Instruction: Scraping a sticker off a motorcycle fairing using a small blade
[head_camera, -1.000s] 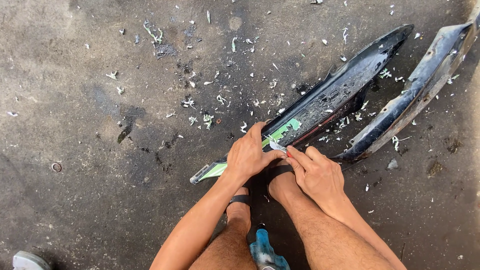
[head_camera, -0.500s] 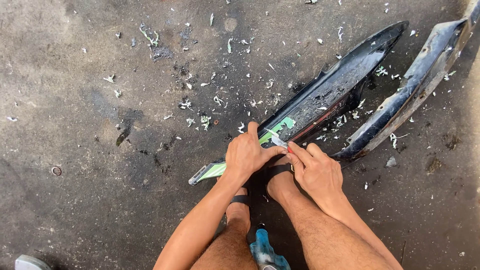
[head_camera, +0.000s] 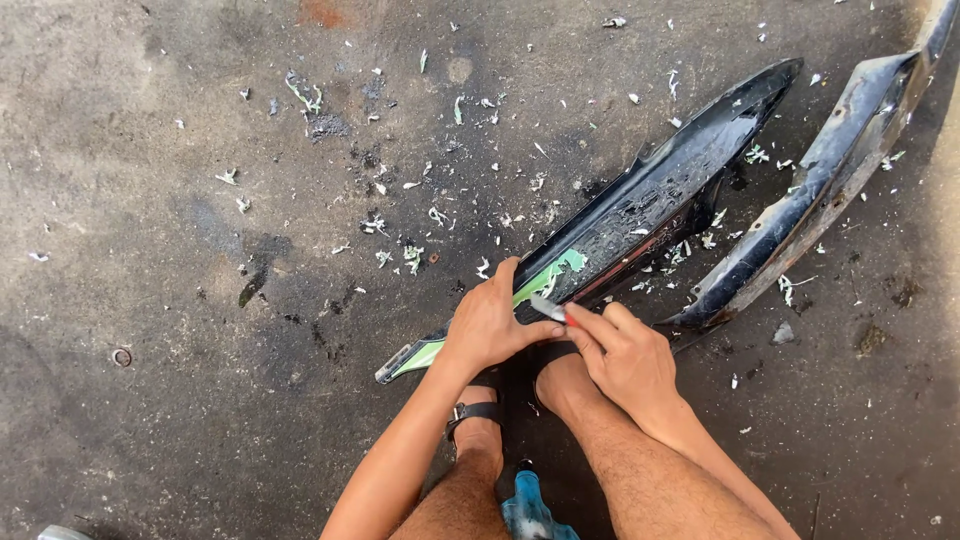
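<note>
The concrete floor (head_camera: 150, 300) fills the view, grey and stained, strewn with small pale scraps (head_camera: 400, 255) of peeled sticker. On it lies a long black plastic panel (head_camera: 660, 200), glossy and slanting from the person's knees up toward the right. A second dark panel (head_camera: 820, 200) lies just beside it on the right, along the same slant, untouched.

The near end of the black panel carries what is left of a green sticker (head_camera: 545, 278), and both hands work there. The left hand (head_camera: 490, 325) lies pressed flat over the panel's near end, fingers spread and closed on nothing, pinning the panel to the floor. The right hand (head_camera: 625, 355) pinches a small blade (head_camera: 550, 308) between thumb and fingers, its tip laid at the sticker's edge; the tool is too small to tell whether it is a razor or a scraper, though a red spot shows at its grip.

To do this scraping well, the blade probably wants to stay low and nearly flat against the plastic, so it lifts the film rather than gouging the gloss. Strokes should run away from the left hand's fingers, which sit just beside the blade, and the left hand should keep firm weight so the panel does not skid.
</note>
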